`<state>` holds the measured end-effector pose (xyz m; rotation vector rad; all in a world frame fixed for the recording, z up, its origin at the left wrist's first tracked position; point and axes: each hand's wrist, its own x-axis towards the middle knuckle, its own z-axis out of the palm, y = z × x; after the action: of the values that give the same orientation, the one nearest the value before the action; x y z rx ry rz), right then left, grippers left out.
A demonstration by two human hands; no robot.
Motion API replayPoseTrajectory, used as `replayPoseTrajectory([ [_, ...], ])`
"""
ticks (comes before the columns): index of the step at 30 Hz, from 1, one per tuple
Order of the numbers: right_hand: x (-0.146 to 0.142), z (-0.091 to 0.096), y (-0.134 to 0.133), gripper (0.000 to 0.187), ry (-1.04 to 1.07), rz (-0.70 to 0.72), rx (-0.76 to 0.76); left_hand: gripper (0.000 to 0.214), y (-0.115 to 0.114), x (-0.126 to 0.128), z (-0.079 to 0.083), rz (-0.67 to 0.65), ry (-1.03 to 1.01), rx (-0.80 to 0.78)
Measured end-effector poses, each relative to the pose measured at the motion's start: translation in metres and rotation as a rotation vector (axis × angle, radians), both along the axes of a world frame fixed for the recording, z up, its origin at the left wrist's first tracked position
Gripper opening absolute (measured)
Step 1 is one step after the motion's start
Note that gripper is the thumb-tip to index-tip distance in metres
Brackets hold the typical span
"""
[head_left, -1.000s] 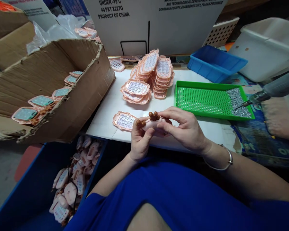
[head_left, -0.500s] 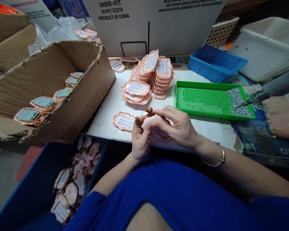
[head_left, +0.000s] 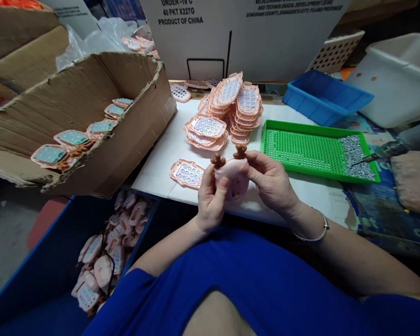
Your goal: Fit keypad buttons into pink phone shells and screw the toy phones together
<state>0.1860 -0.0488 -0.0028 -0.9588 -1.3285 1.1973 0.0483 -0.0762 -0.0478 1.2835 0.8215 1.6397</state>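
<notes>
Between my two hands is a pink toy phone (head_left: 235, 176) with two brown antlers on its top end, held up over the table's front edge. My left hand (head_left: 212, 196) wraps its left side, the thumb pressed on the face turned toward me. My right hand (head_left: 271, 179) pinches its upper right edge. Just left of my left hand, a pink shell half with a keypad (head_left: 187, 173) lies flat on the white table (head_left: 154, 172). Behind it stand piled stacks of similar keypad shells (head_left: 227, 107).
A green tray (head_left: 301, 144) holds silver screws (head_left: 359, 156) at its right end, under an electric screwdriver (head_left: 392, 148). Behind it sits a blue bin (head_left: 327, 98). At left, a cardboard box (head_left: 126, 144) holds shells with green boards; below, a blue crate (head_left: 49, 261) holds several toy phones.
The toy phone has turned more upright, so both antlers and more of its face show. My right hand has shifted to its upper right edge. The view has swung slightly left.
</notes>
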Motion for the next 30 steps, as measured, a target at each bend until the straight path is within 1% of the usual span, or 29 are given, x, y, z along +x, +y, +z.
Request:
replayPoseTrajectory([
  [3, 0.0, 0.002, -0.004, 0.041, -0.01, -0.002, -0.043, 0.029, 0.001, -0.002, 0.002, 0.055, 0.089, 0.057],
  [6, -0.001, 0.004, -0.009, 0.043, -0.008, 0.019, -0.096, 0.025, 0.0, -0.003, 0.003, 0.091, 0.118, 0.099],
  [9, -0.003, 0.006, -0.011, 0.042, -0.007, 0.02, -0.101, 0.025, -0.001, -0.004, 0.005, 0.057, 0.139, 0.117],
  [12, -0.004, 0.007, -0.01, 0.039, -0.042, -0.024, -0.026, 0.024, -0.003, -0.003, 0.006, 0.021, 0.132, 0.067],
  [14, -0.004, 0.008, -0.009, 0.037, -0.065, -0.043, 0.027, 0.024, -0.005, -0.002, 0.007, 0.023, 0.099, 0.023],
  [15, -0.004, 0.009, -0.009, 0.038, -0.077, -0.035, 0.037, 0.024, -0.005, -0.002, 0.008, 0.024, 0.079, 0.003],
  [18, -0.003, 0.012, -0.008, 0.041, -0.12, 0.042, -0.003, 0.023, -0.006, -0.005, 0.008, 0.025, 0.041, -0.036],
  [20, -0.001, 0.014, -0.008, 0.042, -0.181, 0.084, 0.001, 0.022, -0.006, -0.008, 0.008, 0.004, 0.049, -0.017],
  [21, 0.0, 0.014, -0.009, 0.041, -0.22, 0.09, 0.032, 0.023, -0.006, -0.01, 0.009, -0.013, 0.059, 0.005],
  [24, 0.001, 0.014, -0.014, 0.037, -0.306, 0.066, 0.175, 0.026, -0.007, -0.012, 0.012, -0.051, 0.079, 0.091],
  [26, 0.0, 0.013, -0.016, 0.034, -0.298, 0.024, 0.25, 0.026, -0.008, -0.011, 0.016, -0.047, 0.086, 0.127],
  [28, -0.001, 0.012, -0.017, 0.032, -0.272, -0.017, 0.271, 0.026, -0.009, -0.009, 0.018, -0.032, 0.093, 0.147],
  [30, -0.003, 0.012, -0.016, 0.034, -0.265, -0.027, 0.254, 0.025, -0.009, -0.008, 0.017, -0.017, 0.091, 0.146],
])
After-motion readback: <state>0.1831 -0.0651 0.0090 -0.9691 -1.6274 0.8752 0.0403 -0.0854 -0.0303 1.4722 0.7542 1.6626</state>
